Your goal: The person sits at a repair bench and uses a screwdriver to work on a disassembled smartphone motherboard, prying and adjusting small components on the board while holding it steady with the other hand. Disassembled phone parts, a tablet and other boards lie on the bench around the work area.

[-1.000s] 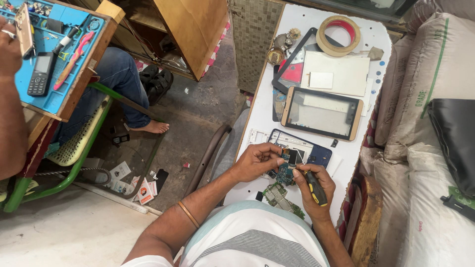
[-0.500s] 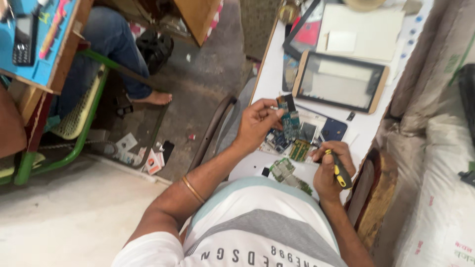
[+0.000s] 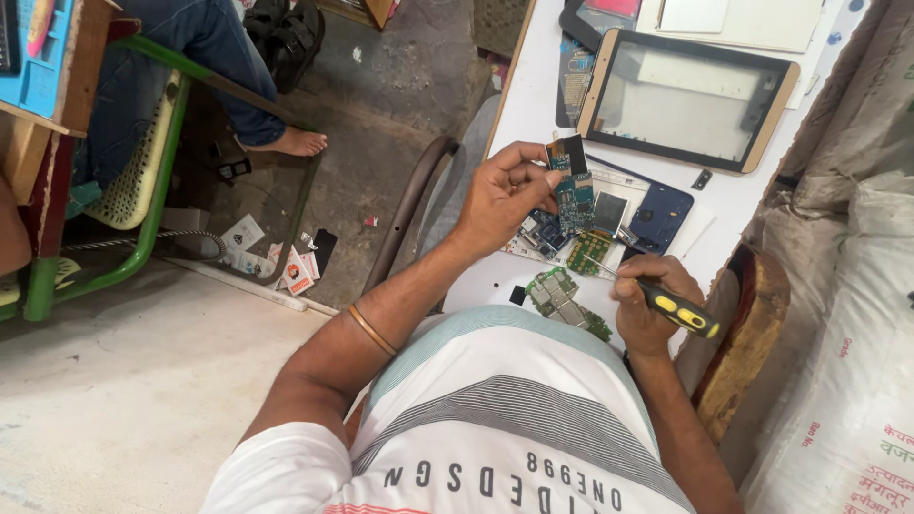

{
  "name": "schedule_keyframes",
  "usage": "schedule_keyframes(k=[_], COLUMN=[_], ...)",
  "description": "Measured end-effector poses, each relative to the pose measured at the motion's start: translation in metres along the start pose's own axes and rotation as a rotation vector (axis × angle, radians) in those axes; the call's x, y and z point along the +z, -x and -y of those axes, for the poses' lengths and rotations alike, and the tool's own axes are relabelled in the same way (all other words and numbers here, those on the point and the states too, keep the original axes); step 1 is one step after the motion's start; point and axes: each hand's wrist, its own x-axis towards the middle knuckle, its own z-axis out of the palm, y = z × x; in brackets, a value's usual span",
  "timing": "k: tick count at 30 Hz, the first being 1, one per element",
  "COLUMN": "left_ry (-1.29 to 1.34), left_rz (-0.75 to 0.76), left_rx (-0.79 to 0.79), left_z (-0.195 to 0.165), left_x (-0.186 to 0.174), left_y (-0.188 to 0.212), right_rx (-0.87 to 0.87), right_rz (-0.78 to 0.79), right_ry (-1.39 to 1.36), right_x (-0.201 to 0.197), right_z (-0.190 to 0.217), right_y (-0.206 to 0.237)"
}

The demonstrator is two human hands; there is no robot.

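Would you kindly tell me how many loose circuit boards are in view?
3: a blue-green one held up in the left hand at, one flat under it, one near the shirt. Others may be hidden.

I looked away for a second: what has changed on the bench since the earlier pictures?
The left hand has lifted the circuit board off the white table and holds it upright. The right hand still grips the screwdriver, tip near the board. The tablet has stayed put.
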Motion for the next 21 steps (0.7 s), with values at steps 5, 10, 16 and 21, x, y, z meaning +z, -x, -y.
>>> schedule_keyframes(k=[5, 10, 16, 21], left_ry=[0.06, 0.029, -0.033, -0.044], left_rz=[0.011, 0.054, 0.077, 0.198], left_rx=[-0.018, -0.027, -0.049, -0.106], left_z=[0.001, 0.001, -0.005, -0.01], left_x=[-0.005, -0.008, -0.01, 0.001], left_y=[-0.002, 0.001, 0.005, 0.015], right_rx=[0.063, 0.04, 0.023, -0.043], right_rz=[-0.078, -0.028, 0.07, 0.104], right_ry=[0.104, 0.072, 0.044, 0.086], right_x=[0.001, 0.015, 0.021, 0.021], right_z=[0.006, 0.022, 0.026, 0.021], right_y=[-0.004, -0.017, -0.02, -0.022])
